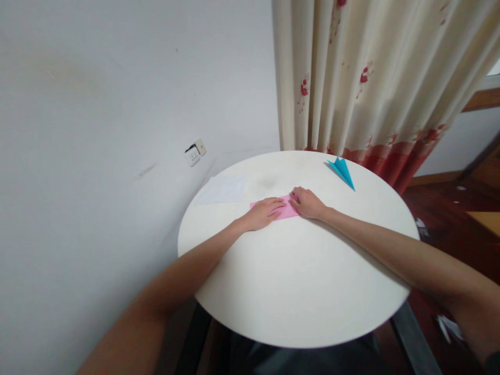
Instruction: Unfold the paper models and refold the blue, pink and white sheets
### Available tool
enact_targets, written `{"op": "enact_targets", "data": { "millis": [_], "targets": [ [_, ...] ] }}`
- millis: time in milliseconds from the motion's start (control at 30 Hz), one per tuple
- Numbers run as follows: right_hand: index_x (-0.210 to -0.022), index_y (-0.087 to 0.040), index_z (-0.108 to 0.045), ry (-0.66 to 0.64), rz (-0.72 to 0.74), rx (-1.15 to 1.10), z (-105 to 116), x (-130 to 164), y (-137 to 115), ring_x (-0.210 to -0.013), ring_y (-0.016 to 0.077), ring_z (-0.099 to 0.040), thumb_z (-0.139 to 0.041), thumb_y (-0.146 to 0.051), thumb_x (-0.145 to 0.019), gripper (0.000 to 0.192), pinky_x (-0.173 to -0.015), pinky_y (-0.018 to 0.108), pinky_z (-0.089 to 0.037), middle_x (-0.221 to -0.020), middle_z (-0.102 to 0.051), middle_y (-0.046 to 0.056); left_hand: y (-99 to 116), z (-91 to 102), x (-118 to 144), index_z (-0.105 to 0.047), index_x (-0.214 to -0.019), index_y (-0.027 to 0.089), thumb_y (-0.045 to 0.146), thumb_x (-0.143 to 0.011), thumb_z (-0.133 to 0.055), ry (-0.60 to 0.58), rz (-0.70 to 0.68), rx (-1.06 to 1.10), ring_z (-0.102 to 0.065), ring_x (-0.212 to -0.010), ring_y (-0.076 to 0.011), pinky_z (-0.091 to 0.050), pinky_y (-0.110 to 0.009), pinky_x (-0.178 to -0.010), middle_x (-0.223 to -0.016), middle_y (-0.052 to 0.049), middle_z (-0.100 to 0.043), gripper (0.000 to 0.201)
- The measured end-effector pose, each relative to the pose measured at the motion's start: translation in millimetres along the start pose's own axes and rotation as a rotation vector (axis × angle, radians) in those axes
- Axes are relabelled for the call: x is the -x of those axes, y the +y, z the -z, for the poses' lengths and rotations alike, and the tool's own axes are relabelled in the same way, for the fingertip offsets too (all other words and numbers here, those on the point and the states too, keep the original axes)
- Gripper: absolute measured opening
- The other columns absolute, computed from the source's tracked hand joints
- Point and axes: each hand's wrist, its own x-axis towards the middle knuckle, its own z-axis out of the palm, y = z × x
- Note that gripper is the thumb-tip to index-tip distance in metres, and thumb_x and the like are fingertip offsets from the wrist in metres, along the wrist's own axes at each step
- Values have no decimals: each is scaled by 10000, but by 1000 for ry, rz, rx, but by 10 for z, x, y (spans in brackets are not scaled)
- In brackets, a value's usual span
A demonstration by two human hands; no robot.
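Observation:
A pink sheet of paper (287, 210), narrow like a folded strip, lies on the round white table (300, 291). My left hand (265, 212) rests flat across its left part, fingers stretched to the right. At the right end of the strip is my right hand (307, 202), its fingers curled over the paper's edge. Whether those fingers pinch the paper or only press on it is hard to make out. Beyond my right hand lies a blue paper plane (342, 172), touched by neither hand.
White paper (222, 188) lies at the table's far left. A wall with a socket (192, 155) borders the table on the left, and a patterned curtain (351, 78) hangs behind it. Small litter (449, 328) is on the dark red floor at the right.

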Motion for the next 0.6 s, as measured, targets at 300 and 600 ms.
{"op": "enact_targets", "data": {
  "millis": [300,600],
  "targets": [
    [-1043,-129,-627,30,-71,22,-6,4,-24,-993,257,-636,-500,-315,-1025,226,-860,317,-413,-1105,-687,169,16,21,-3,-600,-1382,204,323,-1034,-457,-5,-1,14,-485,-1376,-217,-344,-389,-1200,-1479,-78,-557,394],
    [-1184,-104,-616,68,-110,-43,-40,-13,26,-1030,254,-642,-518,-317,-1014,289,-887,301,-422,-1131,-698,170,-12,6,3,-619,-1365,246,327,-1039,-461,5,-19,36,-489,-1363,-214,-346,-400,-1191,-1466,-59,-568,372]
  ]
}}
